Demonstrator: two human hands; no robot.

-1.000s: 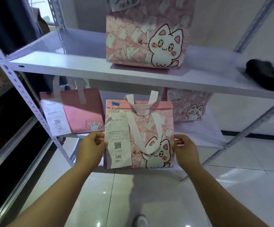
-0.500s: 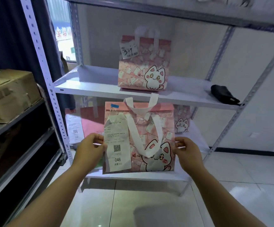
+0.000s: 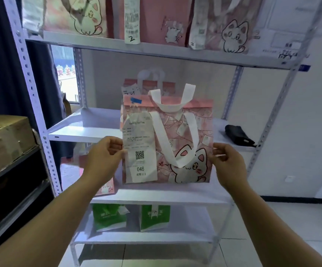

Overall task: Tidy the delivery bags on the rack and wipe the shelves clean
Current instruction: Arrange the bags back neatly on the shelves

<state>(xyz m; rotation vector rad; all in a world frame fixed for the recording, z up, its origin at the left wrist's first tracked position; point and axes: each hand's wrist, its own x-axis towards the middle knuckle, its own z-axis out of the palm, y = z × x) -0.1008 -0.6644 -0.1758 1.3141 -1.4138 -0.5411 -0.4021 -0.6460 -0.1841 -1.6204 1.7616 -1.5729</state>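
Observation:
A pink cat-print delivery bag point(image 3: 187, 135) with white handles and a receipt marked 046 hangs in the air in front of the white metal rack point(image 3: 87, 130). My left hand point(image 3: 104, 158) pinches its left edge beside the receipt. My right hand point(image 3: 227, 162) pinches its right edge. Behind it, a second pink bag point(image 3: 148, 85) stands on the middle shelf, mostly hidden. A black cloth-like bundle point(image 3: 237, 134) lies on that shelf's right end. Several pink bags point(image 3: 156, 18) line the top shelf.
Two green bags point(image 3: 110, 216) stand on the bottom shelf. A pink bag point(image 3: 106, 187) shows partly on the shelf above them, behind my left arm. A cardboard box point(image 3: 4, 141) sits on a dark rack at the left. White tiled floor lies below.
Both hands have lifted the 046 bag off the lower shelf up to the level of the middle shelf. The view has tilted up, bringing the top and bottom shelves into sight.

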